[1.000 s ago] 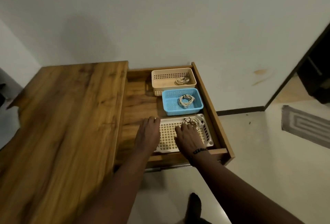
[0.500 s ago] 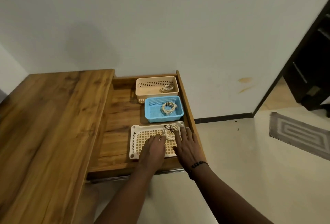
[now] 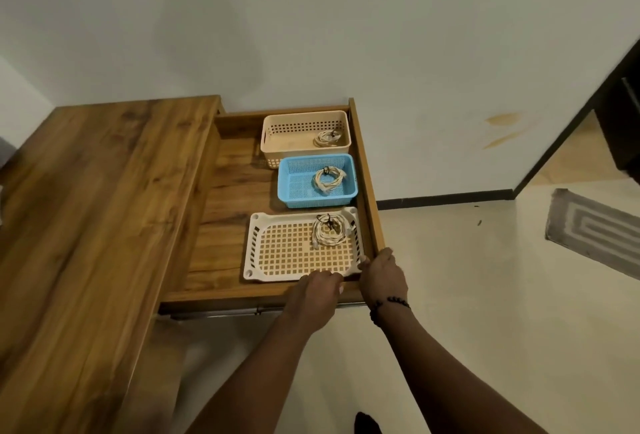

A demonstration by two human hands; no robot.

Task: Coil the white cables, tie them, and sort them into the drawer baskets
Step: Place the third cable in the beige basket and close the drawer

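Observation:
The wooden drawer [image 3: 370,191] is pulled out with three baskets in a row along its right side. A coiled, tied white cable lies in each: one cable [image 3: 327,138] in the beige basket [image 3: 273,136] at the back, one cable [image 3: 329,178] in the blue basket [image 3: 287,188] in the middle, one cable [image 3: 330,230] in the white grid basket [image 3: 256,246] at the front. My left hand [image 3: 315,298] rests on the drawer's front edge, fingers bent at the white basket's near rim. My right hand [image 3: 382,276] rests on the drawer's front right corner, thumb near the basket corner.
The wooden desk top [image 3: 86,226] spreads to the left of the drawer. A white wall stands behind. Pale floor lies to the right, with a grey patterned mat [image 3: 595,226] and a dark doorway [image 3: 620,115] beyond.
Both hands have drawn back from inside the white basket to the drawer's front edge. The coiled cable stays in the white basket. The camera view has shifted to the right.

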